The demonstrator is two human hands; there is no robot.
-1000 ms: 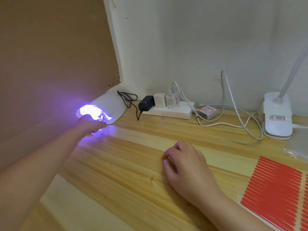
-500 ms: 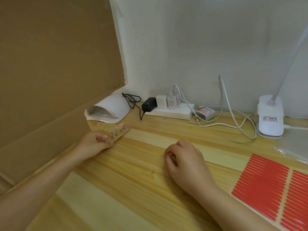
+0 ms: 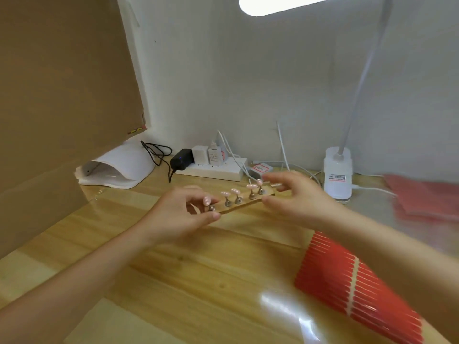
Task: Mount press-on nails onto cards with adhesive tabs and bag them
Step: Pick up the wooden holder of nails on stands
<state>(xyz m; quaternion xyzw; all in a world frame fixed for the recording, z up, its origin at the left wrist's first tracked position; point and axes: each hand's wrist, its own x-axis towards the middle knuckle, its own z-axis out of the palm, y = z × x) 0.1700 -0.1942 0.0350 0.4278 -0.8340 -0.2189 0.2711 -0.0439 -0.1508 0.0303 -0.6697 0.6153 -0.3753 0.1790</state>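
Press-on nails (image 3: pixel 251 186), pale pink, sit on little metal stands (image 3: pixel 252 195) in a row along a narrow wooden strip (image 3: pixel 244 203) that I hold up above the middle of the surface (image 3: pixel 198 274). My left hand (image 3: pixel 182 216) grips the strip's left end, thumb underneath and fingers curled over the top beside the first stand. My right hand (image 3: pixel 295 197) pinches the right end, thumb at the near edge and fingers reaching over the far edge, beside the last nail. The strip tilts so its right end sits a little higher.

Toward the right edge of the surface lies a red sheet of adhesive tabs (image 3: pixel 357 286), partly under my right forearm, and it is blurred. At the far edge, against the wall, a white nail lamp (image 3: pixel 119 167) sits in the left corner beside a cardboard panel (image 3: pixel 62 95). A white power strip (image 3: pixel 213 170) with plugs lies near the middle, and the white base of a desk lamp (image 3: pixel 337 175) stands to the right.
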